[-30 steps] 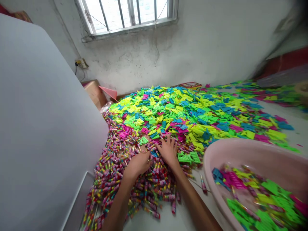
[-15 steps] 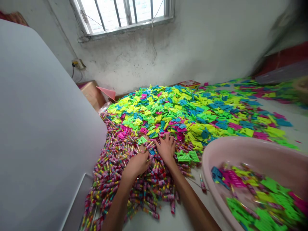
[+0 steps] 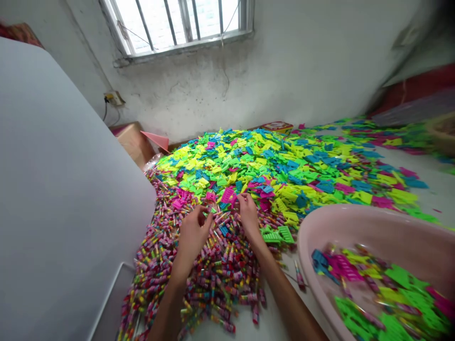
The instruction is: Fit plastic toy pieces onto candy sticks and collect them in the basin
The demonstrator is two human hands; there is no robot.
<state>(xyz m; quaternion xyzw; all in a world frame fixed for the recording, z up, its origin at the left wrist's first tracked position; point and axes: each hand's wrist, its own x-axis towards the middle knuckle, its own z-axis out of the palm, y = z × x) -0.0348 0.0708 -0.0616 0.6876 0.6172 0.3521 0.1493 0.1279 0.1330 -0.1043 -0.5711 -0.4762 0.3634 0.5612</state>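
My left hand (image 3: 194, 229) is curled in a pinch over the pile of small candy-like tubes (image 3: 209, 265) with pink wrappers and bright ends. A bit of a green plastic piece (image 3: 213, 210) shows at its fingertips, mostly hidden. To its right, my right hand (image 3: 248, 213) has its fingers closed on the edge of a pink slatted plastic piece (image 3: 228, 194), held where the tubes meet the heap of coloured plastic pieces (image 3: 249, 156). A blue plastic piece (image 3: 223, 230) lies among the tubes between my hands. Beside my right wrist rests a bright green slatted piece (image 3: 277, 234).
At the right stands a pink tub (image 3: 309, 237) holding plastic pieces and tubes. A large pale panel (image 3: 71, 189) blocks the left side. Against the wall are a cardboard box (image 3: 133, 142) and a red-and-yellow box (image 3: 277, 126). One loose tube (image 3: 299, 274) lies beside the tub.
My left hand has lifted and shifted slightly left, and its fingers now pinch at the green piece. My right hand's spread fingers have closed, and a pink slatted piece has come up beside them.
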